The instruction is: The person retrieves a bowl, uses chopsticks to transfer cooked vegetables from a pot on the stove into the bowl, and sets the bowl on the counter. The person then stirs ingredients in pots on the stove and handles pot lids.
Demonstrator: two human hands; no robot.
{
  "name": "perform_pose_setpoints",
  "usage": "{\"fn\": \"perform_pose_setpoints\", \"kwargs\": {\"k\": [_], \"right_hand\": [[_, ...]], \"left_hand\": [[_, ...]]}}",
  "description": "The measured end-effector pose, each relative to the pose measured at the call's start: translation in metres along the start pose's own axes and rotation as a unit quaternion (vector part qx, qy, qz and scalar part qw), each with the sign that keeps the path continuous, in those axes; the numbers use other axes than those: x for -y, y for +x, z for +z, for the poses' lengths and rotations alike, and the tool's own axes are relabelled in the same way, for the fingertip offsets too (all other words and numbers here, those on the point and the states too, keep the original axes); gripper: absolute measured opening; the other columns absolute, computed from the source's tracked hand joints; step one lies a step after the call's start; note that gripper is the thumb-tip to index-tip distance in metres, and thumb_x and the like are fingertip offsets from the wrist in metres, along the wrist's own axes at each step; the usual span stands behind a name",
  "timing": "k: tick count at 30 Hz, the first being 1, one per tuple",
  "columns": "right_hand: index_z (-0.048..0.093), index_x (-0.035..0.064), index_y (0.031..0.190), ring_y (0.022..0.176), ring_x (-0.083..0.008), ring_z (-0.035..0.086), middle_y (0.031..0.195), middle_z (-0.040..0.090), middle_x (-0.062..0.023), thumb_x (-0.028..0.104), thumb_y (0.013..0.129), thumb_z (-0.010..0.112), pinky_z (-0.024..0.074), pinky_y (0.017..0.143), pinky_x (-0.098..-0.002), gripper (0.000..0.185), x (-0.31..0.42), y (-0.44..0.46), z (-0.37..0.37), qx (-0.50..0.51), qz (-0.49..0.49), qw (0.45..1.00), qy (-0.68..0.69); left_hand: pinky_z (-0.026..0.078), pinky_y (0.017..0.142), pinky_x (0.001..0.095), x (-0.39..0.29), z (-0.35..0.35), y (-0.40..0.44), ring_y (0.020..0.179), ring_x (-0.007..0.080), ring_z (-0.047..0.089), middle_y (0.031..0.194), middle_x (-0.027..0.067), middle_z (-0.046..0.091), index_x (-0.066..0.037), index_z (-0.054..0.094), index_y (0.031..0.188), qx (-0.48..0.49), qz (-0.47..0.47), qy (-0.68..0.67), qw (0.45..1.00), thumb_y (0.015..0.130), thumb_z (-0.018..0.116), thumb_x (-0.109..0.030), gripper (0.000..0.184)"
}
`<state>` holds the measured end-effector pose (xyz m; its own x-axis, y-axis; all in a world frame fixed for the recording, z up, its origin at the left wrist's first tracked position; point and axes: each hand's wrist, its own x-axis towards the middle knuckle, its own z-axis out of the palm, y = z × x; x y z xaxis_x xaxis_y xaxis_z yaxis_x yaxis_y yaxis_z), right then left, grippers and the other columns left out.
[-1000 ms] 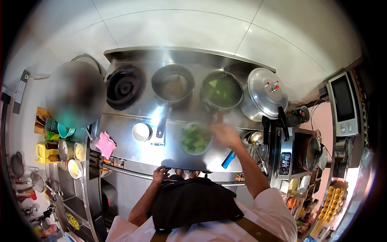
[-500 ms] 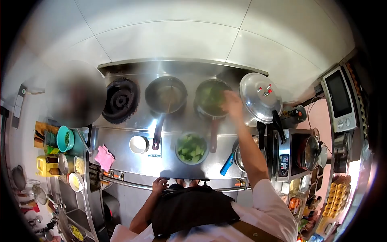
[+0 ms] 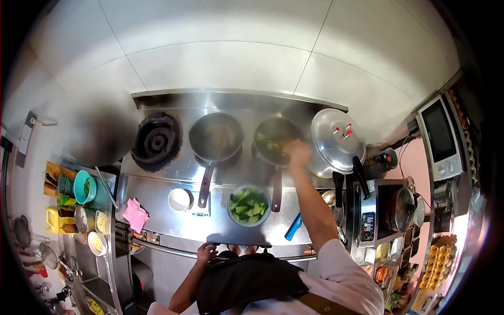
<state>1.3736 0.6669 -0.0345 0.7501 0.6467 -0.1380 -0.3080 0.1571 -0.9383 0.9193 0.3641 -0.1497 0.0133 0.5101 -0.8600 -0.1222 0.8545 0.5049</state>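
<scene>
My right hand [image 3: 297, 153] reaches over the near right rim of the right pan [image 3: 276, 156]. Steam blurs its fingers, so what they hold, if anything, is hidden. Green vegetable pieces [image 3: 266, 142] show in the left of that pan. Nearer me, a bowl [image 3: 231, 216] holds cut leafy greens [image 3: 248, 205]. My left hand [image 3: 206, 252] is at the counter's front rail [image 3: 176, 249], fingers loosely bent and apart, with nothing visible in them. The middle pan [image 3: 216, 137] contains steaming liquid and a long thin utensil.
A large domed lid [image 3: 336, 137] stands right of the pans, a bare burner [image 3: 156, 140] left. On the counter are a white bowl [image 3: 179, 200], a small scale [image 3: 201, 208], a pink cloth [image 3: 136, 214] and a blue-handled tool [image 3: 294, 227]. Both pan handles point towards me.
The whole view has shifted, with the counter lower in the picture. My right hand has come slightly nearer and to the left at the pan. Green pieces now show mainly at the pan's left.
</scene>
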Motion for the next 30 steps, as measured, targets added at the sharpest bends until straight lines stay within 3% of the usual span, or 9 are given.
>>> {"fn": "perform_pose_setpoints", "kwargs": {"k": [2,6,8,12,16,24,30], "right_hand": [[0.059,-0.0048,0.089,0.054,-0.0234,0.065,0.076,0.064,-0.0145,0.018,0.092,0.057,0.0571,0.048,-0.0316,0.023,-0.019,0.017,-0.023,0.033,-0.031,0.999,0.012],[0.060,-0.0042,0.088,0.053,-0.0223,0.064,0.075,0.064,-0.0145,0.020,0.092,0.058,0.0563,0.048,-0.0305,0.024,0.036,-0.015,-0.024,-0.002,-0.004,0.999,0.051],[0.060,-0.0043,0.088,0.053,-0.0220,0.064,0.075,0.064,-0.0146,0.019,0.092,0.058,0.0561,0.047,-0.0300,0.024,0.037,-0.011,-0.037,0.020,-0.073,0.996,0.048],[0.059,-0.0044,0.088,0.052,-0.0206,0.064,0.075,0.064,-0.0142,0.017,0.092,0.057,0.0549,0.044,-0.0284,0.022,0.058,-0.023,-0.040,0.024,-0.102,0.994,0.019],[0.059,-0.0046,0.087,0.052,-0.0199,0.064,0.075,0.064,-0.0137,0.017,0.093,0.056,0.0551,0.045,-0.0283,0.022,0.072,-0.033,-0.043,0.016,-0.034,0.998,0.059],[0.060,-0.0041,0.089,0.053,-0.0196,0.064,0.075,0.064,-0.0135,0.015,0.092,0.056,0.0553,0.047,-0.0283,0.020,0.098,-0.059,-0.043,0.010,-0.058,0.997,0.040],[0.061,-0.0032,0.088,0.055,-0.0184,0.064,0.076,0.065,-0.0129,0.017,0.093,0.056,0.0544,0.048,-0.0290,0.021,0.129,-0.121,-0.051,0.063,-0.042,0.996,0.049]], "left_hand": [[0.054,0.060,0.0330,-0.004,0.001,0.002,0.078,0.0251,0.067,0.095,0.0152,0.065,0.004,0.042,0.131,0.004,0.014,-0.011,1.000,0.088,0.056,-0.011,0.048],[0.049,0.052,0.0279,-0.009,0.002,0.004,0.067,0.0204,0.063,0.089,0.0150,0.065,0.003,0.044,0.126,0.004,0.017,-0.050,0.999,0.083,0.060,-0.005,0.047],[0.049,0.051,0.0276,-0.012,0.004,-0.001,0.067,0.0201,0.062,0.088,0.0148,0.065,0.003,0.044,0.125,0.004,0.020,-0.049,0.999,0.082,0.060,-0.005,0.047],[0.048,0.051,0.0275,-0.006,0.000,-0.001,0.066,0.0202,0.062,0.090,0.0154,0.066,0.003,0.044,0.125,0.011,0.028,-0.059,0.998,0.081,0.061,-0.005,0.048],[0.050,0.052,0.0293,0.003,-0.005,0.004,0.070,0.0229,0.064,0.093,0.0167,0.066,0.003,0.044,0.124,0.022,0.042,-0.046,0.998,0.083,0.060,-0.008,0.046],[0.054,0.064,0.0315,0.008,-0.008,-0.005,0.079,0.0233,0.067,0.096,0.0125,0.066,0.002,0.050,0.123,0.024,0.061,-0.010,0.998,0.085,0.059,-0.013,0.042],[0.054,0.060,0.0299,0.018,-0.012,-0.005,0.078,0.0220,0.066,0.096,0.0116,0.065,0.000,0.051,0.122,0.028,0.075,0.002,0.997,0.088,0.054,-0.016,0.037]]}}
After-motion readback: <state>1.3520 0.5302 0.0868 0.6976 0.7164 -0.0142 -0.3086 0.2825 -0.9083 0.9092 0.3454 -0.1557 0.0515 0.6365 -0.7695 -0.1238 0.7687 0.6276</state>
